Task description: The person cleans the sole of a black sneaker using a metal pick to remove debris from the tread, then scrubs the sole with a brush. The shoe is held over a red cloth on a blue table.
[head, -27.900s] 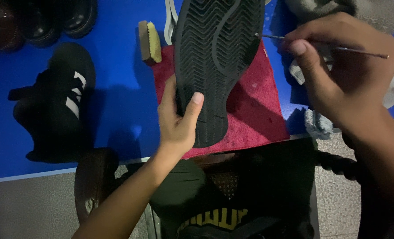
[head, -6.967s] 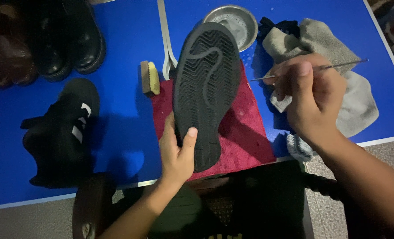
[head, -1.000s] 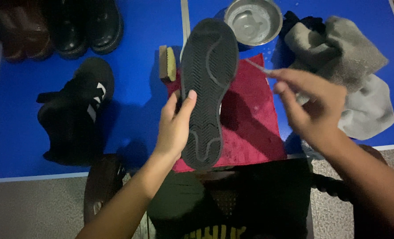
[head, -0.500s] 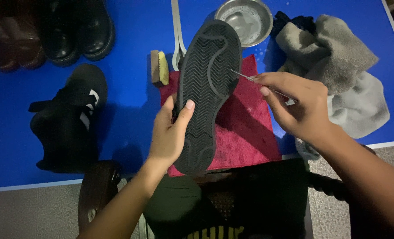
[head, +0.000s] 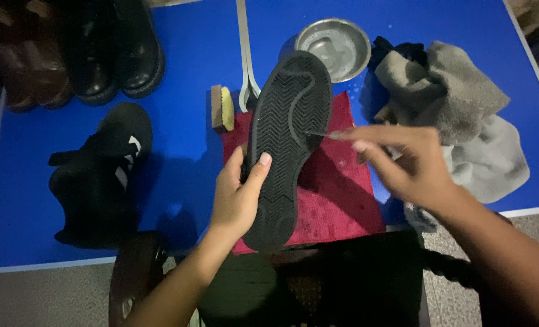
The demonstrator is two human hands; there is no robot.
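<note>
My left hand (head: 238, 195) grips a black shoe (head: 284, 142) by its edge, sole turned up toward me, above a red cloth (head: 336, 188). My right hand (head: 405, 163) pinches a thin metal pick (head: 322, 135) whose tip rests on the tread near the sole's right edge. The right hand is blurred with motion.
A second black shoe with white stripes (head: 99, 172) lies on the blue table (head: 178, 66) at left, dark boots (head: 75, 51) behind it. A small brush (head: 222, 108), a metal bowl (head: 333, 47) and grey towels (head: 463, 115) sit at the back and right. The table's front edge runs just below the cloth.
My right hand has slid the pick lower along the sole's right side. The shoe and my left hand have stayed almost in place; the view shifted slightly.
</note>
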